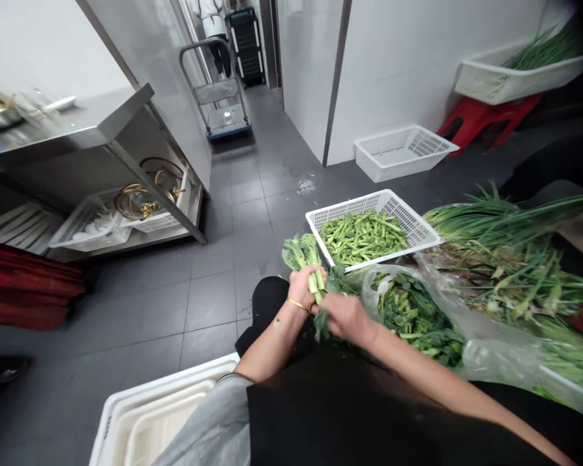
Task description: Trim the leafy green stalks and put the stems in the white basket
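My left hand (307,285) is closed around a small bunch of leafy green stems (303,252), whose leafy tops point away from me. Close beside it, my right hand (347,317) is curled, slightly blurred, at the lower ends of the stems; dark green leaves (322,327) hang under its fingers. Beyond my hands stands a white basket (393,197) with cut green stem pieces (362,236) in it. To the right of my right hand, a clear plastic bag (372,285) lies open with more leafy greens (418,317) inside.
Spring onions (500,220) are heaped on the right. Farther back are a white basket (403,155) and a red stool (466,123) bearing another basket. Stacked white trays (140,414) sit at lower left. A steel table (111,123), a trolley (221,103) and a person (214,26) are farther off.
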{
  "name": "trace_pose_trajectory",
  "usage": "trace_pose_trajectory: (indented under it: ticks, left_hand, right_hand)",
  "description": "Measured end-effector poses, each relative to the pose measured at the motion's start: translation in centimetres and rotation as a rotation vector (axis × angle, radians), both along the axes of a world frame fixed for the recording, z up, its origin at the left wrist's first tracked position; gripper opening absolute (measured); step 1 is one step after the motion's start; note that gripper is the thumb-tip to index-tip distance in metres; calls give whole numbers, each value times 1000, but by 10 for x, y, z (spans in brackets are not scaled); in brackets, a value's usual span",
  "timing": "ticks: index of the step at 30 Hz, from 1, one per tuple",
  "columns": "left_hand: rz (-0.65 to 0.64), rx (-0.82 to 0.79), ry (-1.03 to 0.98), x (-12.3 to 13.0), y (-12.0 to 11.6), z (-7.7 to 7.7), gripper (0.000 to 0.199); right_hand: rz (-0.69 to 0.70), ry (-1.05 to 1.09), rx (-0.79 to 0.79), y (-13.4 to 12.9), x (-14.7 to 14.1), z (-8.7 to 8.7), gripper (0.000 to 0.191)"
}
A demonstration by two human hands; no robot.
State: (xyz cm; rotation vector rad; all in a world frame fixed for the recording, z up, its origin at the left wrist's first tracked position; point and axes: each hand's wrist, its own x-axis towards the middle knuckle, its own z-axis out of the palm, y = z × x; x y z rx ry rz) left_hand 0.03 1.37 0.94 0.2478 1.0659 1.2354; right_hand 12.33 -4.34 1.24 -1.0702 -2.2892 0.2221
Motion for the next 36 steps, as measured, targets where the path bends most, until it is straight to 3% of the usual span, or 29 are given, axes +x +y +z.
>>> trace_pose_trajectory:
  ticks: [1, 3, 6, 9, 11, 13, 15, 17, 19, 21, 23, 27, 30, 33, 36]
  left_hand:
    - [-28, -4, -3, -7, 3, 1, 14]
    - [-127, 36, -11, -20, 5, 5, 16]
    - [-257, 95, -6, -27, -3, 12, 22]
    - [-314, 150, 5, -20, -13, 17, 29]
    - [-311, 170, 12, -14, -16, 17, 31]
    - [-247, 146, 30, -11, -15, 15, 28]
    - [-192, 67, 58, -11, -12, 13, 25]
    - [-173, 19, 88, -11, -10, 12, 25]
    - [-156, 69, 126, -9, -10, 13, 26]
    - [-164, 193, 169, -4, -13, 16, 28]
    - [-245, 280, 146, 0, -17, 19, 31]
    - [-379, 272, -80, 1, -25, 18, 41]
    - [-400, 178, -153, -2, -29, 14, 43]
    - [-387, 165, -114, -2, -32, 15, 44]
    - [-329, 236, 20, 1, -34, 21, 39]
  right_hand:
    - [79, -22, -32, -9, 2, -3, 33]
    - [93, -134, -173, -13, 14, -2, 31]
    - [-89, -364, -429, 18, 37, 14, 27]
    - [-124, -256, -525, 55, 41, 40, 34]
    - [-139, -172, -447, 60, 30, 52, 34]
    - [-148, -182, -252, 44, 12, 55, 37]
    - [-55, -189, -62, 19, 0, 52, 38]
    - [67, -185, -32, 1, -2, 48, 38]
    - [-9, -184, -162, 3, 7, 48, 37]
    - [-193, -131, -358, 21, 20, 49, 40]
    - [-272, 16, -548, 44, 29, 48, 44]
    - [-158, 495, -846, 60, 31, 37, 49]
    - [-127, 688, -920, 53, 29, 30, 49]
    - [-45, 653, -1013, 54, 37, 35, 48]
    - [-72, 366, -1023, 65, 48, 51, 50]
